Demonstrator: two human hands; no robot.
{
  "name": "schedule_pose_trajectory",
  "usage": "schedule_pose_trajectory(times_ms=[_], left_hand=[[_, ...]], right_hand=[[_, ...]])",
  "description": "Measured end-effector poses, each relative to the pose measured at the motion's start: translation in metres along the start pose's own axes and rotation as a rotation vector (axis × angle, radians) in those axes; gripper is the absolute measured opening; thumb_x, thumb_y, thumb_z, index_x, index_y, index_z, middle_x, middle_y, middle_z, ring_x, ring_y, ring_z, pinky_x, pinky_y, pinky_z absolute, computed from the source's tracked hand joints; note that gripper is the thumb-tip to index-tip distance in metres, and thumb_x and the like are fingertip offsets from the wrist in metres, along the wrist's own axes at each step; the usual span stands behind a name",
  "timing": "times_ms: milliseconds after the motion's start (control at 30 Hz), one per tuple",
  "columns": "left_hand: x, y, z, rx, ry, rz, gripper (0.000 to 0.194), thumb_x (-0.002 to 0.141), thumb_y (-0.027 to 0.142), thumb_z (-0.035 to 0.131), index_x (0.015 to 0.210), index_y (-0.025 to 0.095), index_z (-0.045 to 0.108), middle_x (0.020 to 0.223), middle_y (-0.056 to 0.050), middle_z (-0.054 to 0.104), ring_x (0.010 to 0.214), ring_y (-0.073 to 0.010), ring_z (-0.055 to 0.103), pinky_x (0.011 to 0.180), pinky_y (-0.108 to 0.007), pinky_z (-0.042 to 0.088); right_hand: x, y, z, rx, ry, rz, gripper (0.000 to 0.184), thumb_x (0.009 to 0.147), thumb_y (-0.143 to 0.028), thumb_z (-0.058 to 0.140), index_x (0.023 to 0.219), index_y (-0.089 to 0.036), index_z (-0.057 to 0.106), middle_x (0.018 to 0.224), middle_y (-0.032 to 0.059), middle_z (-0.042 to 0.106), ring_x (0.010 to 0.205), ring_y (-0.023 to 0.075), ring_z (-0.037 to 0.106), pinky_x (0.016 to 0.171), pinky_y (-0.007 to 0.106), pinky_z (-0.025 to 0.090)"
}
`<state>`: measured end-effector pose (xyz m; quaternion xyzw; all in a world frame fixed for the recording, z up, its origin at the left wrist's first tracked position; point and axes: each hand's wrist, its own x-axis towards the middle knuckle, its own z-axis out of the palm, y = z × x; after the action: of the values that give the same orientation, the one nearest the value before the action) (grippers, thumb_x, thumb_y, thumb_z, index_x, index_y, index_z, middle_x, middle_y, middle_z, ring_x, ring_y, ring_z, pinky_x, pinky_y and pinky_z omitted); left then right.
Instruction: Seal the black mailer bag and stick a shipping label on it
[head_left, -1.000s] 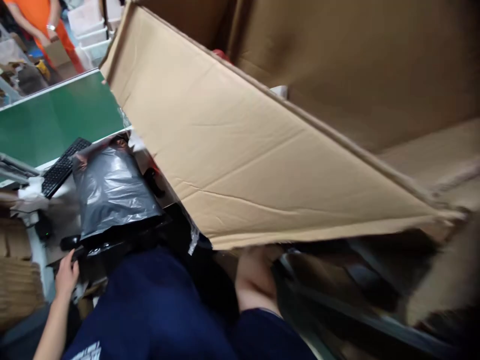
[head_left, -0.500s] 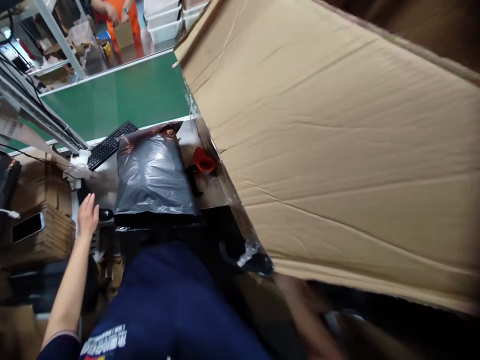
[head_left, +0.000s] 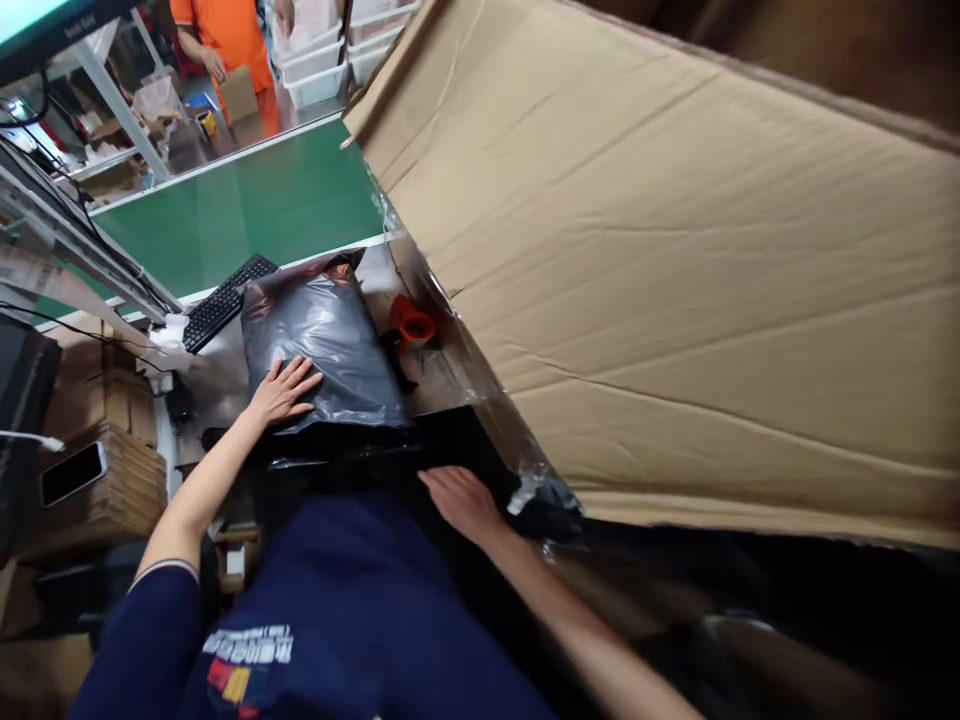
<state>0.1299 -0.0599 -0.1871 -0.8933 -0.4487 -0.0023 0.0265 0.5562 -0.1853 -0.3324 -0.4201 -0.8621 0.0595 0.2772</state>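
Note:
A dark grey plastic mailing bag [head_left: 337,335], filled and shiny, lies on the workbench in front of me, its black flap edge towards my body. My left hand [head_left: 285,390] rests flat on its near left part, fingers spread. My right hand [head_left: 461,497] is just off the bag's near right corner, over black material. Its fingers stretch left and lie close together, with nothing visible in them; the fingertips' undersides are hidden. An orange-red tape roll or dispenser [head_left: 414,324] sits right of the bag.
A large cardboard sheet or box side [head_left: 660,270] fills the right. A keyboard [head_left: 225,300] lies behind the bag, before a green belt [head_left: 247,195]. At left, a phone [head_left: 73,473] rests on stacked cardboard [head_left: 124,490]. A co-worker in orange [head_left: 229,45] handles a small box beyond.
My left hand has moved right from beside the bag onto its top. My right hand has come out from under the cardboard's lower edge towards the bag's near corner.

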Motion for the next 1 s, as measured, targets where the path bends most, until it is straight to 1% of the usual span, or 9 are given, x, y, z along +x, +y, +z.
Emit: schedule_pose_trajectory(times_ms=[100,167,300,400,533,633,767,867,1000], left_hand=[[-0.001,0.000,0.013,-0.016,0.016,0.003,0.065,0.099,0.055,0.052,0.159,0.031,0.041,0.168,-0.012,0.034,0.158,-0.0328,0.026,0.129,-0.058,0.004],[-0.003,0.002,0.017,-0.032,0.014,0.046,0.064,0.100,0.054,0.052,0.159,0.033,0.041,0.167,-0.011,0.036,0.157,-0.0329,0.028,0.129,-0.060,0.002],[-0.006,0.013,0.025,-0.053,-0.038,0.194,0.063,0.102,0.045,0.051,0.161,0.035,0.033,0.167,-0.007,0.039,0.155,-0.0285,0.034,0.130,-0.054,0.010],[-0.006,0.020,0.037,-0.051,-0.077,0.249,0.064,0.103,0.038,0.048,0.163,0.031,0.029,0.169,-0.006,0.034,0.157,-0.0270,0.031,0.130,-0.052,0.015],[-0.006,0.020,0.058,-0.072,-0.100,0.244,0.064,0.103,0.032,0.047,0.164,0.032,0.027,0.171,-0.006,0.029,0.159,-0.0282,0.024,0.129,-0.057,0.016],[-0.005,0.019,0.075,-0.097,-0.120,0.237,0.063,0.102,0.028,0.047,0.162,0.032,0.032,0.171,-0.006,0.030,0.159,-0.0273,0.023,0.129,-0.057,0.017],[-0.002,0.023,0.089,-0.126,-0.142,0.201,0.060,0.099,0.021,0.044,0.159,0.029,0.041,0.169,-0.003,0.036,0.157,-0.0221,0.029,0.130,-0.050,0.023],[0.002,0.027,0.091,-0.134,-0.158,0.190,0.054,0.101,0.021,0.040,0.154,0.026,0.049,0.168,-0.004,0.038,0.158,-0.0195,0.027,0.130,-0.049,0.023],[0.006,0.023,0.079,-0.164,-0.153,0.222,0.048,0.103,0.025,0.040,0.149,0.022,0.055,0.167,-0.009,0.036,0.159,-0.0219,0.025,0.131,-0.053,0.019]], right_hand=[[0.054,-0.055,0.035,-0.019,-0.042,-0.310,0.043,0.098,-0.009,0.044,0.129,-0.022,0.070,0.123,0.0109,0.074,0.112,0.0254,0.068,0.098,0.039,0.057],[0.085,-0.076,0.059,-0.070,-0.057,-0.373,0.047,0.098,-0.005,0.040,0.136,-0.016,0.064,0.136,0.0117,0.069,0.122,0.0260,0.064,0.101,0.040,0.056],[0.120,-0.086,0.100,-0.128,-0.069,-0.384,0.055,0.094,0.005,0.028,0.128,-0.012,0.068,0.128,0.0124,0.072,0.113,0.0213,0.066,0.097,0.033,0.055],[0.129,-0.085,0.115,-0.150,-0.079,-0.403,0.048,0.099,0.001,0.029,0.113,-0.012,0.073,0.122,0.0119,0.074,0.111,0.0206,0.065,0.099,0.033,0.052],[0.129,-0.086,0.113,-0.130,-0.108,-0.428,0.037,0.104,-0.010,0.040,0.095,-0.015,0.075,0.105,0.0091,0.077,0.101,0.0203,0.064,0.092,0.034,0.053],[0.134,-0.086,0.101,-0.115,-0.109,-0.434,0.031,0.104,-0.012,0.045,0.104,-0.015,0.075,0.108,0.0084,0.077,0.097,0.0195,0.066,0.088,0.034,0.053],[0.151,-0.082,0.086,-0.111,-0.026,-0.449,0.028,0.101,-0.011,0.051,0.117,-0.015,0.074,0.127,0.0124,0.073,0.119,0.0235,0.064,0.097,0.038,0.052],[0.164,-0.079,0.079,-0.165,0.036,-0.468,0.029,0.102,-0.013,0.050,0.119,-0.015,0.073,0.141,0.0155,0.065,0.134,0.0268,0.056,0.108,0.044,0.048],[0.173,-0.074,0.076,-0.180,0.102,-0.416,0.031,0.102,-0.014,0.050,0.123,-0.018,0.073,0.131,0.0136,0.071,0.121,0.0242,0.065,0.109,0.044,0.048]])
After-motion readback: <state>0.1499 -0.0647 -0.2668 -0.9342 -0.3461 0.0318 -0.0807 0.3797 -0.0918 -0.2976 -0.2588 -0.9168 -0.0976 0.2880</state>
